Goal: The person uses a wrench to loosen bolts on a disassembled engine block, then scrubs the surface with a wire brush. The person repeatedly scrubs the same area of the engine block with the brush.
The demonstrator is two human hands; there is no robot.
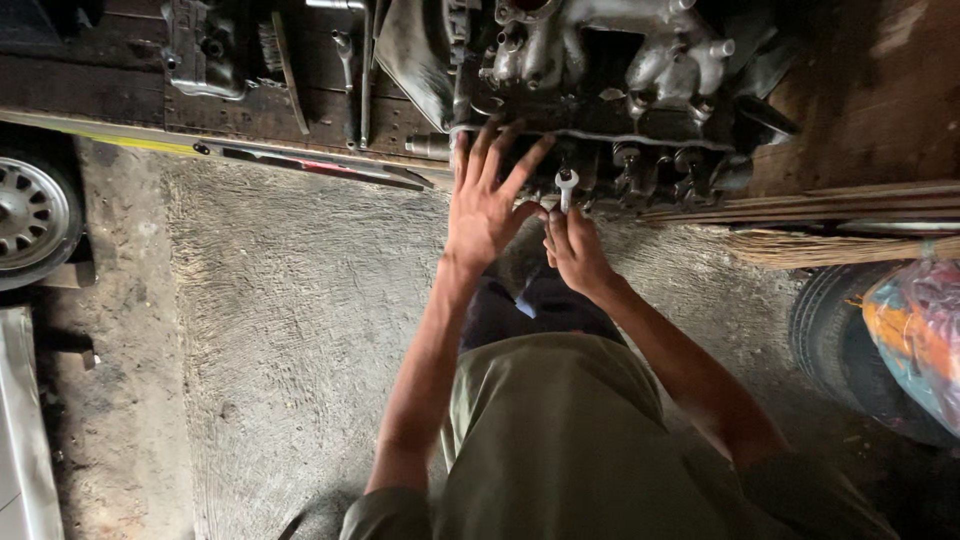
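Observation:
A grimy metal engine block (610,90) sits on a dark wooden bench (860,110) at the top of the view. My left hand (487,200) rests flat with fingers spread against the engine's front edge. My right hand (575,250) grips a silver wrench (566,186), whose open jaw end points up at the engine's lower row of fittings. The wrench's handle is hidden in my fist. Both hands are side by side and nearly touching.
A rough concrete floor (300,330) lies below the bench. A car wheel (30,215) is at the left, a black tyre (835,320) and a colourful plastic bag (920,320) at the right. Loose tools (350,60) and metal parts (205,45) lie on the bench's left half.

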